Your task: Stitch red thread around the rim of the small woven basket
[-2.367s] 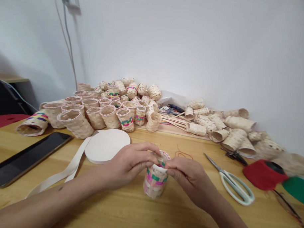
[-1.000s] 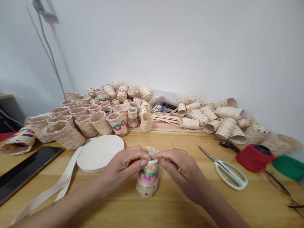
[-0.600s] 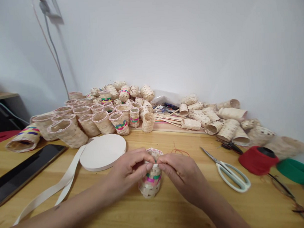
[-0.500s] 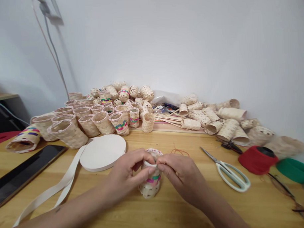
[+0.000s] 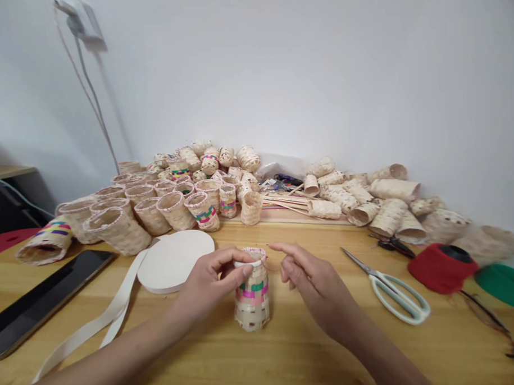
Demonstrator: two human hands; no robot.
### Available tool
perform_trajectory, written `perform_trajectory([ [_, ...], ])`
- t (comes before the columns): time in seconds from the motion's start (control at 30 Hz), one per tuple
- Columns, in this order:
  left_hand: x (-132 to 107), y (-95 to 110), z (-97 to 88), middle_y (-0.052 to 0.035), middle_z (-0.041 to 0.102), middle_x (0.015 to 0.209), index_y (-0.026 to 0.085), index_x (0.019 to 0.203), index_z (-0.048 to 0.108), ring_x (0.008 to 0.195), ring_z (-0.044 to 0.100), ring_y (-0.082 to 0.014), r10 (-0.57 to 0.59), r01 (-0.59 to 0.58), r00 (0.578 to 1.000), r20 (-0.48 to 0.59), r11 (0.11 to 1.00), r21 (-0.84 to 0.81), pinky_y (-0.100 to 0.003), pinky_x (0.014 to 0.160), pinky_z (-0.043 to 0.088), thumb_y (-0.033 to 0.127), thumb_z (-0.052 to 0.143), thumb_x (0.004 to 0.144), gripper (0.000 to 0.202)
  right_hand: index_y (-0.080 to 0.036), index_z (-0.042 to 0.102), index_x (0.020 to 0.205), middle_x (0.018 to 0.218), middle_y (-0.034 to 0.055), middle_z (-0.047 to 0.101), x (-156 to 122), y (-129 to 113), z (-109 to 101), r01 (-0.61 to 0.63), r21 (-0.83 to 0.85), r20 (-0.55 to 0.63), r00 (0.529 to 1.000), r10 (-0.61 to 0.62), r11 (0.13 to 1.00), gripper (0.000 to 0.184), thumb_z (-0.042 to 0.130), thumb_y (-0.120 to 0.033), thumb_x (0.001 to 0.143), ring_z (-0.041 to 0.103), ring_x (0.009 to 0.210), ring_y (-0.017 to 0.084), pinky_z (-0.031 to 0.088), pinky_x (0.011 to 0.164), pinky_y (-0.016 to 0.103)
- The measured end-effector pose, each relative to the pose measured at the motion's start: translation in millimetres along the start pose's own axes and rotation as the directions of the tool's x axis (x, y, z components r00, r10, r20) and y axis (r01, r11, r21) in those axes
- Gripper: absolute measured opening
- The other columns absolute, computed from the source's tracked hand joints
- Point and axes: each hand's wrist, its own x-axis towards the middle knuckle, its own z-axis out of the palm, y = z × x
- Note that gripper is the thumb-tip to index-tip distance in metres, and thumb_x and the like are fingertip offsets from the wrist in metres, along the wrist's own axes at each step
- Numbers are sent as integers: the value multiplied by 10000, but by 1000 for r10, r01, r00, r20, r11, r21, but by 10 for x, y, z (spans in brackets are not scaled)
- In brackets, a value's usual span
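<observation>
A small woven bamboo basket (image 5: 252,305) with green, magenta and pink bands stands upright on the table in front of me. White tape and red-and-white stitching edge its rim. My left hand (image 5: 221,272) pinches the near left part of that rim between thumb and fingers. To the right, apart from the basket, is my right hand (image 5: 306,269), its index finger stretched toward the rim and the other fingers curled. A thin reddish thread (image 5: 271,269) runs from the rim to those curled fingers. Whether a needle is there is too small to tell.
A roll of white tape (image 5: 177,260) and a phone (image 5: 45,301) lie left. Scissors (image 5: 399,297), a red thread cone (image 5: 440,267) and a green ring-shaped object (image 5: 502,285) lie right. Many woven baskets (image 5: 173,209) crowd the back, beside thin bamboo strips (image 5: 282,203).
My right hand has let go of the rim and moved off to the right, with the thread between. My left hand still pinches the rim. The view has shifted slightly.
</observation>
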Motion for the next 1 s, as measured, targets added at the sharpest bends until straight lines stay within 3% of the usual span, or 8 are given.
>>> perform_trajectory([
  [0.07, 7, 6, -5, -32, 593, 709, 136, 817, 679, 667, 509, -148, 5, -5, 1000, 6, 1000, -9, -228, 566, 365, 385, 591, 772, 268, -228, 552, 1234, 789, -8, 692, -1, 17, 15, -9, 79, 16, 1000, 7, 997, 325, 427, -235, 934, 644, 707, 127, 486, 669, 231],
  [0.17, 11, 23, -7, -24, 577, 680, 132, 781, 675, 654, 506, -141, 22, -22, 1000, 18, 1000, 1, -226, 566, 367, 366, 587, 779, 249, -219, 649, 1039, 826, -1, 711, 5, 30, 37, -11, 165, 20, 1000, 7, 986, 215, 474, -225, 914, 665, 723, 125, 497, 665, 218],
  [0.3, 7, 42, -6, -21, 561, 674, 129, 757, 666, 640, 494, -134, 42, -43, 999, 24, 999, 31, -224, 557, 361, 352, 578, 791, 243, -214, 662, 874, 820, 1, 697, 15, 26, 53, 80, 54, -57, 995, -77, 995, 164, 502, -197, 908, 641, 763, 141, 470, 700, 253],
  [0.4, 3, 49, -9, -19, 553, 664, 131, 747, 671, 640, 491, -134, 68, -69, 998, 14, 996, 65, -224, 562, 363, 348, 566, 802, 248, -212, 666, 878, 851, 19, 658, 19, 29, 60, 162, -53, -73, 983, -166, 985, 136, 537, -173, 896, 598, 830, 158, 442, 741, 281],
  [0.53, -1, 48, -12, -21, 563, 664, 128, 753, 684, 636, 498, -133, 80, -81, 997, 15, 992, 96, -224, 568, 374, 336, 565, 809, 247, -212, 659, 908, 845, 18, 635, 17, 41, 70, 210, -77, -66, 974, -215, 975, 139, 537, -145, 898, 568, 822, 152, 429, 725, 276],
  [1.0, -6, 85, 0, -24, 567, 678, 124, 744, 686, 646, 502, -133, 74, -74, 997, 11, 995, 60, -223, 574, 377, 320, 578, 799, 230, -225, 684, 949, 794, 19, 648, 13, 54, 68, 223, -116, -62, 971, -232, 968, 158, 547, -170, 894, 576, 765, 156, 433, 682, 275],
])
